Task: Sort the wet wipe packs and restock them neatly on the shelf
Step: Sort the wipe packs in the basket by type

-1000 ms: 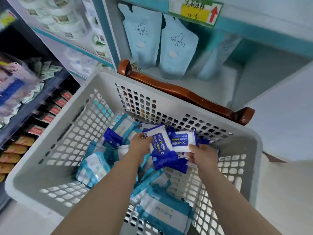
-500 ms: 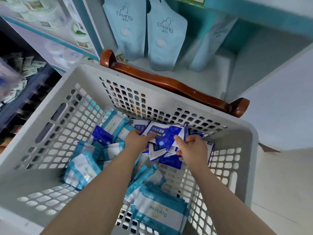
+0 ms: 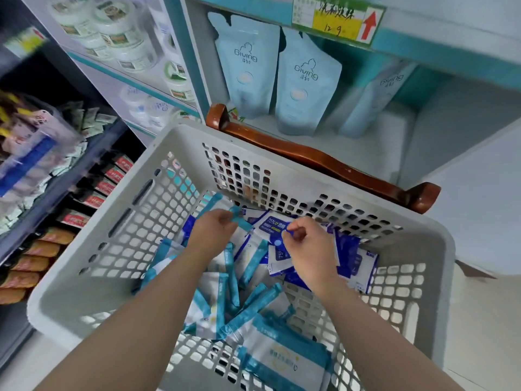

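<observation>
Toward 12 o'clock in the grey basket [image 3: 93,277], one teal pack [image 3: 239,220] is pinched by the left hand [image 3: 214,230] and one dark-blue pack [image 3: 270,224] by the right hand [image 3: 307,249]; three pouches [image 3: 307,80] are seen on the shelf [image 3: 338,148] beyond.

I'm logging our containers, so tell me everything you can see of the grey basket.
The grey basket looks like moulded plastic: rectangular, thick smooth rim, walls and floor pierced with square holes, two slots in its left wall. It sits upright, its far side by a brown wooden rail. Teal wipe packs and dark blue wipe packs lie loose inside, where the left hand and right hand reach.
</observation>
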Motion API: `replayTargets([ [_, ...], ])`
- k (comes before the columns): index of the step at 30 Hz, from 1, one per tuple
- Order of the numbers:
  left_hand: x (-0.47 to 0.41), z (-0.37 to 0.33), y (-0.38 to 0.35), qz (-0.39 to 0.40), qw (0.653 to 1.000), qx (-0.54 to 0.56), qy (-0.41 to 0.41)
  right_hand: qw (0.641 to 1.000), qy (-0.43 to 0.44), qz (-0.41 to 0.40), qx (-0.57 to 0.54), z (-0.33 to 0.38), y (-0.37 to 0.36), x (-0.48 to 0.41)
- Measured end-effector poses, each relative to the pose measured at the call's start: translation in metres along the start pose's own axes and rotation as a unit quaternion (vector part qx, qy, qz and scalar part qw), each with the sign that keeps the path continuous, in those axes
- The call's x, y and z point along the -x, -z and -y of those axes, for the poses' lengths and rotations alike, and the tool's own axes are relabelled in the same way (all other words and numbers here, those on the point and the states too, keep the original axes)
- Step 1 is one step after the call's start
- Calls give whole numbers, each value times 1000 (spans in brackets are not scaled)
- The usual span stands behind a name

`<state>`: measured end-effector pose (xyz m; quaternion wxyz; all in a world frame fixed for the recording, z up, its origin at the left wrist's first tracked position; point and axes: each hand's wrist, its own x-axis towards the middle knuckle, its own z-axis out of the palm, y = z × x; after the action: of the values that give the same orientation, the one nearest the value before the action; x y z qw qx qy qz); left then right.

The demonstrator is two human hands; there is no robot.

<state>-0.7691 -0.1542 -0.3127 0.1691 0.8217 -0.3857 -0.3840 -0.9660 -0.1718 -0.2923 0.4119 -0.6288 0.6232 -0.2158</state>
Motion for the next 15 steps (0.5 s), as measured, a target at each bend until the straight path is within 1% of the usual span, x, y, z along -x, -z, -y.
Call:
replayTargets([
  [2,-9,10,14,-28,999,-27,12,999,2,51,3,8,-16,-9],
  [3,-14,15,19,-28,998,-45,19,997,0,74,9,10,-24,-14],
  [6,-28,25,25,2,995,-95,29,991,-18,130,15,14,-48,-30],
  [9,-37,33,24,30,994,-105,22,984,-36,172,18,15,-71,-44],
  [12,-46,44,23,27,995,-91,9,978,-45,197,46,13,-92,-55],
  [15,-53,53,24,10,998,-70,2,976,-41,190,103,11,-105,-64],
])
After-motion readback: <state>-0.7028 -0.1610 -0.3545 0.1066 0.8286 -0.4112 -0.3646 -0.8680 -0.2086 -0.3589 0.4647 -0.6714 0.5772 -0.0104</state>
